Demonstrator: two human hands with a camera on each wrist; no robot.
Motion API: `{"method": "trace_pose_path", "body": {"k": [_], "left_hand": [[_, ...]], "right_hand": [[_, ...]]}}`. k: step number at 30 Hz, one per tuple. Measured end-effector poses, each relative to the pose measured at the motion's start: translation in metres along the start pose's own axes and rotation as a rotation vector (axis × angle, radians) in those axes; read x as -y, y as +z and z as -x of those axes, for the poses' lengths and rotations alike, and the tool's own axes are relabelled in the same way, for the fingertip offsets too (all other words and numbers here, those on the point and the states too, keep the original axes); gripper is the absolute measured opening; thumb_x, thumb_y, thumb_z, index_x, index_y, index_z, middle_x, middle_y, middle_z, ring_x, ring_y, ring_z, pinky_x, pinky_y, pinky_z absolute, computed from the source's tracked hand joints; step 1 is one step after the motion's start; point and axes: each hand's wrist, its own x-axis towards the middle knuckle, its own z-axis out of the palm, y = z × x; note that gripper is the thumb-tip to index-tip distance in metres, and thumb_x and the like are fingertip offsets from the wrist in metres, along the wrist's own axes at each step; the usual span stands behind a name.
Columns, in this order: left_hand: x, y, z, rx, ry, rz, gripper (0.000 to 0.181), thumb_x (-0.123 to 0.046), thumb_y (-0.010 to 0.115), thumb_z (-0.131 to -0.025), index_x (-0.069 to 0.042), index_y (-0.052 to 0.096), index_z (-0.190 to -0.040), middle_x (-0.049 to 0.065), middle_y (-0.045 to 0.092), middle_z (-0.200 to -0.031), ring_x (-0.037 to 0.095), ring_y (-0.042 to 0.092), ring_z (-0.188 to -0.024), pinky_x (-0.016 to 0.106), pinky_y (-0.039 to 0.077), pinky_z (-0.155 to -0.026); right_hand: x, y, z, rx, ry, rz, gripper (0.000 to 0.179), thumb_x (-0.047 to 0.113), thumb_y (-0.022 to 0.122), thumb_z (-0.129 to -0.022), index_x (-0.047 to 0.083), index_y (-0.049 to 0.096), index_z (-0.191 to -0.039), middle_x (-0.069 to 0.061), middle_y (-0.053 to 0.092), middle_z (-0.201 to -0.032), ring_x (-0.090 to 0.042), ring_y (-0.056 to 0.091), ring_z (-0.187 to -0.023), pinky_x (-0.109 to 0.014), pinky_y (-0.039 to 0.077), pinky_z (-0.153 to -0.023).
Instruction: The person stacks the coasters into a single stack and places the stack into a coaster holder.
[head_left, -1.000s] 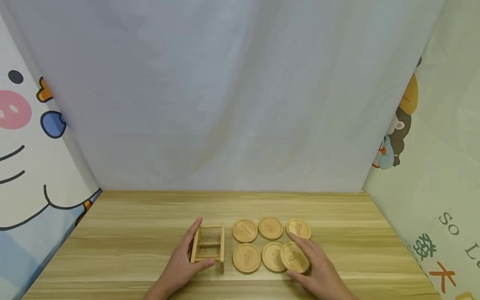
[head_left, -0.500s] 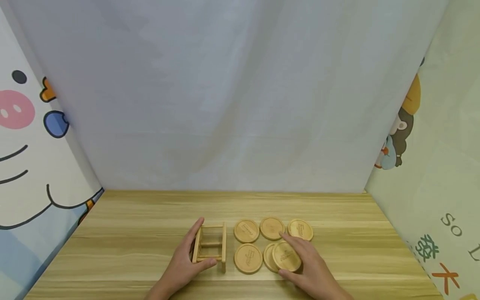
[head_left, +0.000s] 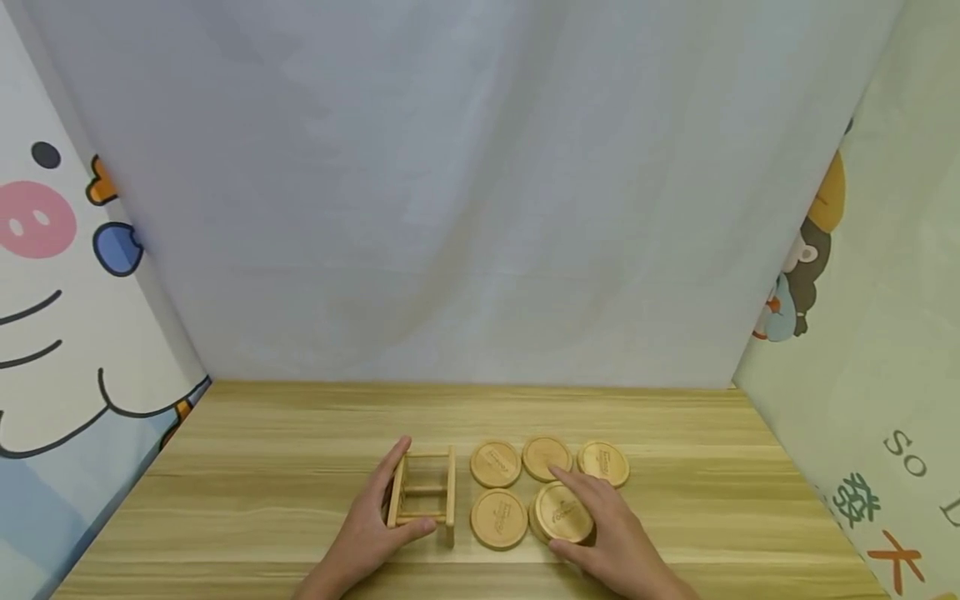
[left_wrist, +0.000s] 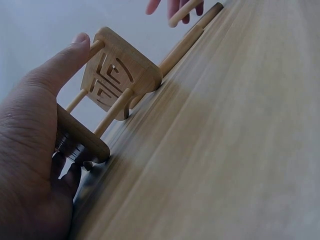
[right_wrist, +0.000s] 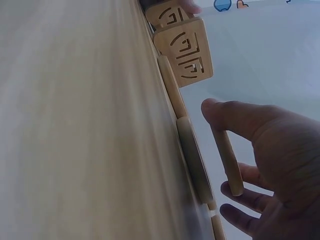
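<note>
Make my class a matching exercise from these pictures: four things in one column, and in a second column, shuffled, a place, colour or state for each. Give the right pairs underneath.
Things
1. Wooden rack
2. Raised disc
3. Pale cloth
4. Printed snout

Place, colour or state
A. Pink
B. Held in the person's right grip
C. Behind the table
D. Held in the person's left grip

Right pairs
1-D, 2-B, 3-C, 4-A
</note>
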Motion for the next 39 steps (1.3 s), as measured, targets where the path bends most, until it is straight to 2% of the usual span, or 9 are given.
{"method": "trace_pose_path", "body": {"k": [9, 16, 23, 30, 34, 39], "left_hand": [[-0.0001, 0.0025, -0.0014, 0.011, -0.014, 0.055, 0.112, -0.016, 0.093, -0.093, -0.026, 0.023, -0.179, 0.021, 0.021, -0.182, 0.048, 0.05, -0.15, 0.03, 0.057, -0.104], [0.0004, 0.0016, -0.0003, 0.01, -0.025, 0.04, 0.11, -0.019, 0.092, -0.095, -0.031, 0.023, -0.179, 0.016, 0.018, -0.184, 0.046, 0.044, -0.156, 0.03, 0.054, -0.108], [0.0009, 0.0015, 0.0001, 0.008, -0.022, 0.052, 0.11, -0.018, 0.092, -0.095, -0.028, 0.022, -0.179, 0.017, 0.018, -0.183, 0.047, 0.047, -0.154, 0.03, 0.055, -0.107], [0.0017, 0.0013, -0.0008, 0.004, -0.041, -0.008, 0.11, -0.026, 0.092, -0.095, -0.03, 0.022, -0.179, 0.01, 0.016, -0.185, 0.044, 0.034, -0.163, 0.027, 0.044, -0.117], [0.0021, 0.0009, -0.001, 0.006, -0.037, 0.019, 0.11, -0.024, 0.092, -0.095, -0.033, 0.022, -0.179, 0.012, 0.016, -0.185, 0.045, 0.038, -0.161, 0.025, 0.047, -0.113], [0.001, 0.0001, 0.0002, 0.001, -0.023, 0.02, 0.11, -0.022, 0.092, -0.095, -0.028, 0.022, -0.179, 0.015, 0.016, -0.184, 0.047, 0.039, -0.159, 0.029, 0.05, -0.112]], "right_hand": [[-0.0019, 0.0009, -0.0024, 0.025, 0.003, -0.001, 0.093, 0.024, 0.102, -0.083, 0.021, 0.056, -0.165, -0.002, 0.064, -0.155, -0.036, 0.058, -0.141, -0.069, 0.05, -0.11], [-0.005, 0.0026, -0.0034, 0.042, -0.013, -0.006, 0.092, 0.025, 0.101, -0.084, 0.02, 0.056, -0.164, -0.004, 0.065, -0.154, -0.037, 0.057, -0.141, -0.072, 0.046, -0.113], [-0.0051, 0.0026, -0.0037, 0.058, -0.022, 0.011, 0.093, 0.027, 0.1, -0.085, 0.022, 0.054, -0.165, -0.005, 0.064, -0.155, -0.038, 0.059, -0.139, -0.069, 0.051, -0.109], [-0.0062, 0.0023, -0.004, 0.063, -0.021, 0.025, 0.092, 0.029, 0.1, -0.086, 0.02, 0.054, -0.165, -0.003, 0.065, -0.155, -0.036, 0.059, -0.14, -0.068, 0.051, -0.108], [-0.0079, 0.0036, -0.0042, 0.061, -0.032, 0.023, 0.092, 0.03, 0.099, -0.086, 0.02, 0.054, -0.165, -0.004, 0.065, -0.155, -0.037, 0.059, -0.14, -0.069, 0.051, -0.108], [-0.0089, 0.0049, -0.0046, 0.062, -0.034, 0.018, 0.091, 0.032, 0.099, -0.087, 0.021, 0.054, -0.165, -0.004, 0.064, -0.155, -0.037, 0.059, -0.139, -0.07, 0.051, -0.108]]}}
